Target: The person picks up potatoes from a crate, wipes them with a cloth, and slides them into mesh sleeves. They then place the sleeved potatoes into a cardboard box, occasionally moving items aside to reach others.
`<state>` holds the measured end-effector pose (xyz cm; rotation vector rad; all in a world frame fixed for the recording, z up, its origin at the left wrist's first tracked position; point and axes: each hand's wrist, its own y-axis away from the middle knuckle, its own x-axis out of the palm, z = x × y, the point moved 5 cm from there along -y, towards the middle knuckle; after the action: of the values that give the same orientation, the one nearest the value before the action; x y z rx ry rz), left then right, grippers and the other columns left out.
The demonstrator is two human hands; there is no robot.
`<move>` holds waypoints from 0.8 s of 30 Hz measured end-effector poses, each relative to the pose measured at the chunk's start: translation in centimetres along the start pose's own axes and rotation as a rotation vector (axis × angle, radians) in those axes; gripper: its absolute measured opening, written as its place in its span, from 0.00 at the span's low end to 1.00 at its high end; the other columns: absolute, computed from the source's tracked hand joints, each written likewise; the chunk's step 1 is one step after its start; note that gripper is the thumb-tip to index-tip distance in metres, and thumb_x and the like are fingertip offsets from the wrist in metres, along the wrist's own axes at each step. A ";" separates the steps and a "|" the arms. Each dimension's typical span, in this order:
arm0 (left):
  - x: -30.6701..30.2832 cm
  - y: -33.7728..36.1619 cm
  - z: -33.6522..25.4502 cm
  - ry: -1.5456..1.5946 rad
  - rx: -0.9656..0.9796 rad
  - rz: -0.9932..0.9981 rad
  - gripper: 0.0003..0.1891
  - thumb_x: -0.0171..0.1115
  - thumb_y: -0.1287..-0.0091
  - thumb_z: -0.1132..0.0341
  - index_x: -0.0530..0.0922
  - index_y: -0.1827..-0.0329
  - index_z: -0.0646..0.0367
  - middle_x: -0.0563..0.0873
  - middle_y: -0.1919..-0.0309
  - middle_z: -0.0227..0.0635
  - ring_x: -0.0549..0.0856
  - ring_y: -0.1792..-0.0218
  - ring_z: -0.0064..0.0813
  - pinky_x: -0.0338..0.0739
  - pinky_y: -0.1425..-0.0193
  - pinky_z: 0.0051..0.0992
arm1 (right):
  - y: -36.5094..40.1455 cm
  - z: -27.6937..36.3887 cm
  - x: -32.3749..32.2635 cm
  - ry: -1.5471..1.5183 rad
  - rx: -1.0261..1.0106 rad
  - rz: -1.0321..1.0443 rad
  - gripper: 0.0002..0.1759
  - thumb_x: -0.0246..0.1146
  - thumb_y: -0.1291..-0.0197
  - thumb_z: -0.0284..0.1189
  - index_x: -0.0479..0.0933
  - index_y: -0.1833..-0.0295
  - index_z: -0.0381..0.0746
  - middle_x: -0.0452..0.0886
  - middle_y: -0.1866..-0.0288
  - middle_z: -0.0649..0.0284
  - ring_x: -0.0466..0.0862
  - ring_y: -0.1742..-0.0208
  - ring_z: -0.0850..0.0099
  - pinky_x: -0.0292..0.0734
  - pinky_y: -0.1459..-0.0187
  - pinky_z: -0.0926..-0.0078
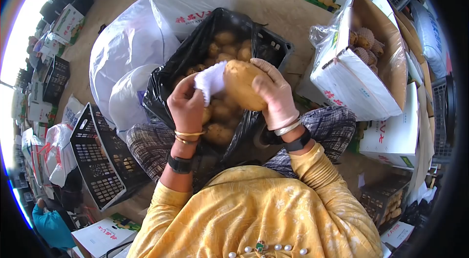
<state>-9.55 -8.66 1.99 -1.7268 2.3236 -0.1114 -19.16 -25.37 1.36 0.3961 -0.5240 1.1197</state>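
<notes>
A large tan potato [242,86] is gripped in my right hand [280,97], which wears a thin pale glove, the thumb lying across its side. My bare left hand [185,104] pinches a soft white cloth [212,80] with a ragged edge, between thumb and fingers. One end of the cloth meets the potato's left side. Below both hands is a crate lined with a black plastic bag [159,93], holding many loose potatoes [218,133].
At right stands an open white carton [355,80] with potatoes in foam nets [365,41]. Another carton [188,6] is beyond the crate. White sacks [132,53] and a black crate [100,160] lie to the left. A person in a blue top [51,228] is at lower left.
</notes>
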 end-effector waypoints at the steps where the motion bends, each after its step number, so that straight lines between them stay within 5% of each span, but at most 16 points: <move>1: 0.2 0.5 -1.1 -0.150 0.093 -0.036 0.11 0.63 0.40 0.77 0.83 0.54 0.67 0.87 0.60 0.36 0.86 0.62 0.24 0.80 0.55 0.22 | 0.3 0.2 0.3 0.140 -0.158 0.003 0.43 0.78 0.52 0.38 0.67 0.33 0.35 0.74 0.38 0.61 0.75 0.39 0.72 0.73 0.39 0.72; 2: 1.5 1.5 -3.1 -0.320 0.322 -0.012 0.13 0.68 0.45 0.76 0.85 0.55 0.62 0.86 0.63 0.35 0.85 0.62 0.24 0.79 0.58 0.22 | 0.6 -0.5 0.8 0.202 -0.237 0.064 0.51 0.82 0.59 0.35 0.62 0.30 0.35 0.69 0.34 0.60 0.72 0.37 0.71 0.70 0.36 0.71; 3: 2.4 2.6 -3.0 -0.301 0.335 -0.123 0.15 0.70 0.48 0.76 0.85 0.56 0.62 0.85 0.64 0.37 0.85 0.62 0.26 0.78 0.59 0.23 | 0.8 -0.6 0.9 0.365 -0.296 0.066 0.53 0.82 0.60 0.34 0.61 0.30 0.35 0.68 0.34 0.60 0.71 0.37 0.70 0.69 0.35 0.71; 6: 3.1 3.3 -2.8 -0.271 0.309 -0.009 0.12 0.68 0.47 0.76 0.85 0.58 0.60 0.85 0.64 0.38 0.85 0.68 0.30 0.78 0.62 0.24 | 0.4 -0.9 0.4 0.636 -0.415 0.042 0.54 0.83 0.62 0.33 0.61 0.29 0.35 0.69 0.36 0.59 0.72 0.37 0.69 0.69 0.34 0.70; 7: 3.5 3.8 -2.6 -0.227 0.313 0.081 0.12 0.67 0.47 0.76 0.85 0.58 0.61 0.85 0.65 0.38 0.85 0.68 0.29 0.78 0.63 0.24 | -0.2 -1.9 -0.4 0.471 -0.238 0.080 0.51 0.82 0.60 0.32 0.63 0.30 0.35 0.71 0.37 0.59 0.73 0.39 0.69 0.70 0.35 0.71; 8: 3.6 3.9 -1.8 -0.168 0.199 0.121 0.10 0.65 0.43 0.77 0.84 0.58 0.64 0.86 0.65 0.35 0.84 0.67 0.25 0.78 0.63 0.24 | -0.3 -2.8 -1.0 0.303 -0.067 0.111 0.48 0.81 0.59 0.32 0.65 0.32 0.35 0.73 0.39 0.58 0.74 0.40 0.69 0.71 0.37 0.71; 9: 3.6 4.1 1.4 0.221 -0.230 0.178 0.08 0.63 0.40 0.78 0.83 0.58 0.68 0.86 0.62 0.32 0.83 0.63 0.23 0.78 0.60 0.23 | -0.2 -2.7 -1.4 0.308 -0.075 0.093 0.48 0.81 0.59 0.32 0.65 0.32 0.35 0.73 0.39 0.58 0.74 0.40 0.69 0.71 0.37 0.71; 11: 2.8 3.1 1.1 0.341 -0.178 0.258 0.07 0.61 0.37 0.76 0.82 0.57 0.69 0.86 0.59 0.33 0.83 0.59 0.24 0.78 0.54 0.23 | -0.1 -0.9 -1.9 0.767 -0.249 0.080 0.41 0.78 0.55 0.29 0.68 0.34 0.35 0.75 0.43 0.60 0.76 0.43 0.73 0.74 0.40 0.73; 13: 3.0 2.1 -1.0 0.035 0.128 0.283 0.07 0.59 0.34 0.74 0.81 0.57 0.67 0.86 0.57 0.36 0.83 0.56 0.26 0.77 0.49 0.23 | 0.8 0.1 -2.6 0.389 0.013 0.080 0.37 0.74 0.52 0.25 0.69 0.34 0.37 0.78 0.41 0.59 0.76 0.42 0.72 0.72 0.38 0.71; 15: 4.6 1.9 -1.0 1.066 -0.796 0.146 0.10 0.56 0.31 0.68 0.80 0.55 0.65 0.86 0.58 0.37 0.84 0.56 0.29 0.78 0.47 0.25 | 2.0 0.2 -3.3 0.010 0.131 0.146 0.39 0.71 0.51 0.24 0.66 0.32 0.38 0.78 0.41 0.59 0.77 0.41 0.72 0.71 0.37 0.70; 17: 4.8 1.0 1.0 0.913 -0.770 0.175 0.11 0.55 0.30 0.65 0.80 0.56 0.64 0.85 0.60 0.38 0.84 0.58 0.31 0.79 0.49 0.28 | 2.8 0.8 -3.7 -0.105 0.063 0.254 0.43 0.71 0.53 0.25 0.61 0.29 0.38 0.77 0.39 0.58 0.77 0.40 0.69 0.69 0.35 0.69; 18: 5.1 0.3 1.9 0.653 -0.525 0.313 0.12 0.55 0.29 0.63 0.79 0.57 0.64 0.85 0.61 0.38 0.84 0.59 0.30 0.79 0.50 0.29 | 3.2 1.0 -3.3 -0.234 0.102 0.305 0.45 0.70 0.53 0.25 0.59 0.28 0.38 0.76 0.38 0.57 0.77 0.38 0.68 0.67 0.34 0.69; 20: 8.1 1.2 5.2 0.736 -0.712 0.404 0.13 0.54 0.28 0.60 0.79 0.60 0.63 0.84 0.65 0.37 0.84 0.63 0.28 0.79 0.53 0.29 | 4.0 1.4 -2.4 -0.497 0.128 0.356 0.46 0.69 0.52 0.24 0.56 0.27 0.38 0.75 0.37 0.53 0.76 0.36 0.63 0.65 0.32 0.66; 21: 9.9 1.8 7.8 0.855 -0.832 0.561 0.16 0.51 0.26 0.57 0.78 0.52 0.61 0.84 0.58 0.36 0.83 0.56 0.30 0.79 0.49 0.31 | 4.0 2.2 -2.8 -0.496 0.121 0.352 0.46 0.69 0.52 0.24 0.56 0.27 0.38 0.75 0.37 0.53 0.76 0.36 0.63 0.65 0.32 0.66; 24: 14.6 5.1 6.3 0.907 -0.797 0.663 0.21 0.49 0.26 0.51 0.71 0.40 0.57 0.79 0.45 0.31 0.78 0.45 0.32 0.75 0.41 0.35 | 4.5 6.5 -5.2 -0.620 0.192 0.166 0.38 0.69 0.51 0.22 0.63 0.32 0.39 0.77 0.42 0.56 0.78 0.40 0.62 0.71 0.35 0.62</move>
<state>-16.68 -20.48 -7.36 -1.0976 3.9052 0.2404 -26.31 -31.07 3.77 0.8931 -1.0091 1.2058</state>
